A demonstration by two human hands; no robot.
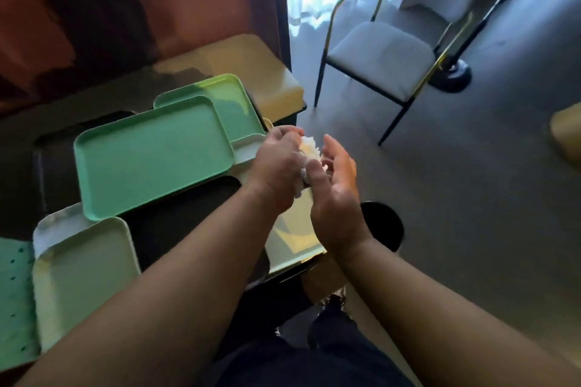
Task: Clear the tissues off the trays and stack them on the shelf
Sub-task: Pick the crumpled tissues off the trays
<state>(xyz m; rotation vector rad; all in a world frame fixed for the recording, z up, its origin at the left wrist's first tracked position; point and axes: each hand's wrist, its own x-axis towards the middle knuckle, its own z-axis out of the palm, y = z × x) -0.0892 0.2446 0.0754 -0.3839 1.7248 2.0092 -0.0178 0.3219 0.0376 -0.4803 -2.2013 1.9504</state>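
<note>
— Tissue (309, 148), then: how does it feel to hold?

— Almost weightless, I'd judge, and soft all through. It's crumpled into a white wad, so it will squash to whatever shape I press it into. No risk of breaking it; the only danger is a loose scrap tearing off or slipping out the side.

— Where is it right now?

— Between my two hands, held up just past the right edge of the tabletop (176, 207), off the trays altogether. My left hand (278, 163) has its fingers curled over the wad from the left. My right hand (336, 179) is cupped alongside it, palm turned inward, fingers loosely bent against the paper rather than clenched.

— Best place to take hold?

— Around the whole bundle, I think. Pinching one corner would likely let it unfurl and trail.

— And how does it look?

— Bright white, ruffled at the top edge, mostly hidden by my fingers, so I can't tell whether it's one sheet or several.

— The trays?

— The big green tray (151, 157) looks bare, and so does the pale tray (85, 273) near my left forearm. Another green tray (229, 97) lies behind, partly under the big one. These are stiff, smooth plastic, I'd guess, best lifted by the rims. I can't see the shelf from here.
</note>
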